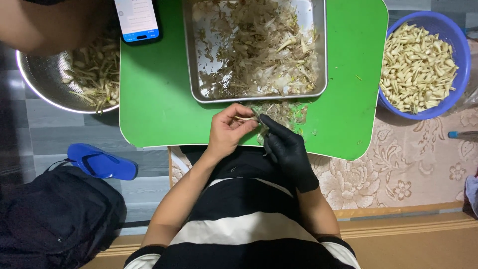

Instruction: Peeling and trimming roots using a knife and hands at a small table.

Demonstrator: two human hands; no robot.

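My bare left hand (228,130) pinches a thin pale plant piece (246,118) at the near edge of a green table (159,94). My right hand (286,148), in a black glove, meets it from the right and touches the same piece with its fingertips; a small tool may be in it, but I cannot tell. Just beyond both hands lies a small heap of pale trimmings (284,112). Behind that stands a steel tray (191,60) full of peels and scraps.
A blue basket (460,47) of peeled pale pieces sits at the right on a floral mat. A steel colander (37,79) with scraps is at the left. A phone (137,20) lies on the table. A blue sandal (102,162) and black bag (55,214) are on the floor.
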